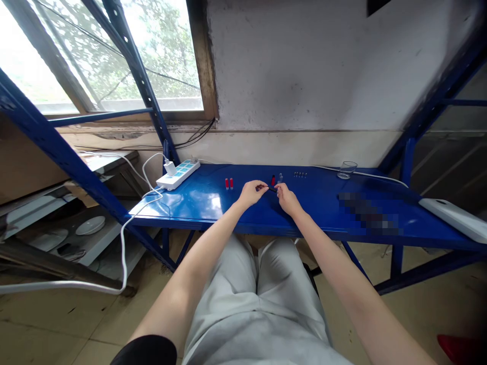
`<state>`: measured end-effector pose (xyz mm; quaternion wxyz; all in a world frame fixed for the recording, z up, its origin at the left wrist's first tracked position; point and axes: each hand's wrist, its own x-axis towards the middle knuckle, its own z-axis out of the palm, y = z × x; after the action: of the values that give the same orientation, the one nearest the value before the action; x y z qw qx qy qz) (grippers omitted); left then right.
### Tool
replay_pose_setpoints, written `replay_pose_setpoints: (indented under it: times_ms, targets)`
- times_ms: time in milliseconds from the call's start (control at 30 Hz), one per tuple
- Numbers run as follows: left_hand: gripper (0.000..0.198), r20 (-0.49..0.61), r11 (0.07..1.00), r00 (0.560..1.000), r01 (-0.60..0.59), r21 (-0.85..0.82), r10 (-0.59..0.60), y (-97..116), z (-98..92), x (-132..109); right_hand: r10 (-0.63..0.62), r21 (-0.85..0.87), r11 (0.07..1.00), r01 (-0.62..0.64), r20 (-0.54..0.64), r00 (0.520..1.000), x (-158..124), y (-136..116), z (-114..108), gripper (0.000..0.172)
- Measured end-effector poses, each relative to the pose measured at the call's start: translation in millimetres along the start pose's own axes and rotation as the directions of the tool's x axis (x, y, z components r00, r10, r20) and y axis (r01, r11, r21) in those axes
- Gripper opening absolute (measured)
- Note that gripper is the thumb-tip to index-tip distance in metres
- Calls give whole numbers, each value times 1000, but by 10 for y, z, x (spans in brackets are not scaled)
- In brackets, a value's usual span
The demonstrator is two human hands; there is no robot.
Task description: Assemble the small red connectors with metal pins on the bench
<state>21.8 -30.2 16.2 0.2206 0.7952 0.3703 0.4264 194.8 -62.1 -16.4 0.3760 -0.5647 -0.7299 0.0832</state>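
Observation:
Both hands meet above the middle of a blue metal shelf [198, 200]. My left hand [251, 192] and my right hand [286, 197] each pinch one end of a small dark, thin object [268, 188] held between them just over the shelf. Two small red pieces [229, 183] stand on the shelf just left of my left hand. Another red piece [273, 180] and a small clear piece [280, 177] sit right behind the hands. A row of tiny dark parts [300, 174] lies farther back to the right.
A white power strip [178, 174] with a plugged charger and white cable lies at the shelf's back left. A clear glass [346, 170] stands at the back right, a white flat device [454, 218] at the far right. Blue rack posts flank the shelf.

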Motion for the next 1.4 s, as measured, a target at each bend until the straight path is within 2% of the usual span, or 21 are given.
replay_pose_setpoints:
  times_ms: [100,200,333,500,633,867,967,1200,1400]
  targets:
    - [16,186,972,971,-182,147,153,90,-209,278,-12,5,1000,12,27,1000,-7,1,-6,36]
    - [10,307,927,940,-243,287,151,131,-457,582,-13,6,1000,12,45,999,-9,0,-4,37]
    - [10,297,865,950,-225,449,93,37,-749,828,-11,0,1000,11,61,998,-9,-11,-6,38]
    - [4,348,708,937,-239,664,-10,-164,-948,820,7,0,1000,-7,81,997,-19,-35,-27,38]
    - [3,333,658,942,-220,721,-50,-271,-980,749,12,-2,1000,-12,75,997,-15,-30,-25,37]
    - [4,288,629,953,-169,759,-91,-334,-938,666,8,3,1000,-8,62,998,-9,-6,-10,37]
    - [9,261,657,958,-118,744,-123,-343,-923,637,19,3,1000,-19,63,998,-13,-8,-9,38]
    - [25,199,797,972,-19,604,-127,-332,-897,611,33,-10,999,-33,66,997,-16,-21,-16,36]
    - [22,217,756,965,-32,654,-147,-312,-883,610,40,-14,999,-39,78,996,-9,-32,-27,36]
